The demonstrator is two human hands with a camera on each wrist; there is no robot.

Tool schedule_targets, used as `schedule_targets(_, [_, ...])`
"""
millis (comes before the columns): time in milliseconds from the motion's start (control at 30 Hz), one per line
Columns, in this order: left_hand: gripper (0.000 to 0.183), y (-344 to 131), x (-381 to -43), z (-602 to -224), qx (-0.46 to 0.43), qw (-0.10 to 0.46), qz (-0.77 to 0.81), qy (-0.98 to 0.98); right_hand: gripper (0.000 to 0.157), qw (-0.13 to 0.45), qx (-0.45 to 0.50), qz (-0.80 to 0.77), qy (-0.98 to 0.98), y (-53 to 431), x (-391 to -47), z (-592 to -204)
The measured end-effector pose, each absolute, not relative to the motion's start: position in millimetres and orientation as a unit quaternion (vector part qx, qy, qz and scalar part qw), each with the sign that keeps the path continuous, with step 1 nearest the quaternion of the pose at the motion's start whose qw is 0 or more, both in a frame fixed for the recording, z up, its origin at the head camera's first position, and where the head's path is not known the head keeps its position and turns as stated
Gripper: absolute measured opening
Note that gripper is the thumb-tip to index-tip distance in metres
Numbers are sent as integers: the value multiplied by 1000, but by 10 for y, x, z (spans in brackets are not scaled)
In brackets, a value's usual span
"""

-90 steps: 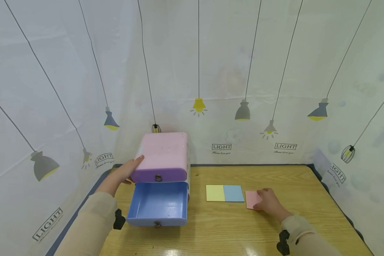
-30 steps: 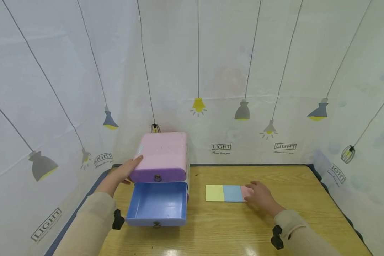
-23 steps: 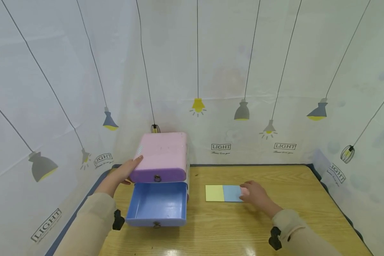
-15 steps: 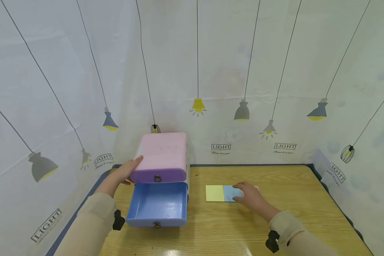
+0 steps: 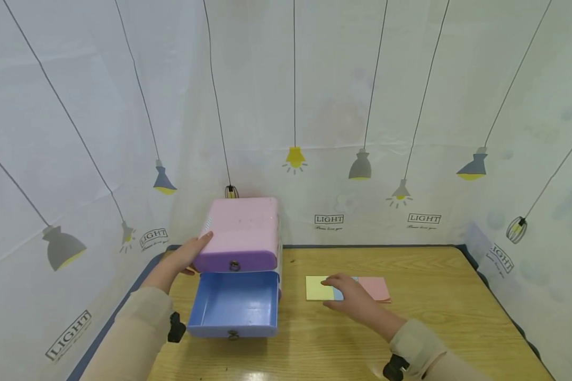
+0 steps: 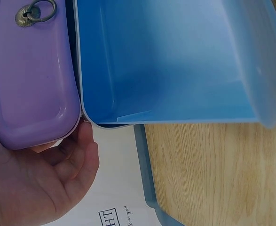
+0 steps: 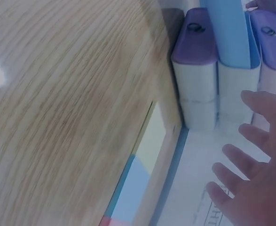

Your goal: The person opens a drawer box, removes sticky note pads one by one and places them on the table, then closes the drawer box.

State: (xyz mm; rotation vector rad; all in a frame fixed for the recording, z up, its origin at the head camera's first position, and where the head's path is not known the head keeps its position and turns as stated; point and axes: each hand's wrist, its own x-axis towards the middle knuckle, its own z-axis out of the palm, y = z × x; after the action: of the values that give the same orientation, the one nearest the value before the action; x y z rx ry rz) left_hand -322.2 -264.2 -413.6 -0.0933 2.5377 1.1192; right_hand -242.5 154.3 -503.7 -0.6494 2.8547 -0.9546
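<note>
Now my right hand hovers, fingers spread, over the blue pad between the yellow pad and pink pad on the counter. My left hand grips the drawer unit, its blue drawer pulled out.

The head-worn camera looks forward and down across the table, the drawer cabinet at 7 o'clock; the left-wrist view, tipped sideways, faces its blue drawer up close; the right-wrist view, farther off, shares both at 2 o'clock.
</note>
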Motion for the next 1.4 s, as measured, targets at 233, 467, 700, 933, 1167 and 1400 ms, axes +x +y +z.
schedule_targets(233, [101, -2646, -3213, -4134, -30, 179, 395, 901, 49, 45, -257, -331, 907, 1364, -2359, -4943])
schedule_targets(467, [98, -2640, -3216, -4135, -34, 176, 391, 903, 47, 42, -332, -312, 889, 1144, -2301, -4841])
schedule_targets(700, [97, -2650, -3231, -4151, -35, 178, 391, 903, 45, 10, -422, -272, 865, 947, -2270, -4833])
schedule_targets(933, [97, -2662, -3236, -4160, -35, 178, 393, 902, 41, -41, -489, -245, 836, 810, -2252, -4857])
schedule_targets(1167, [101, -2659, -3247, -4165, -42, 185, 397, 898, 30, -14, -509, -194, 839, 673, -2200, -4839])
schedule_targets(1400, [99, -2648, -3258, -4166, -49, 184, 394, 899, 22, -32, -505, -178, 844, 556, -2193, -4909])
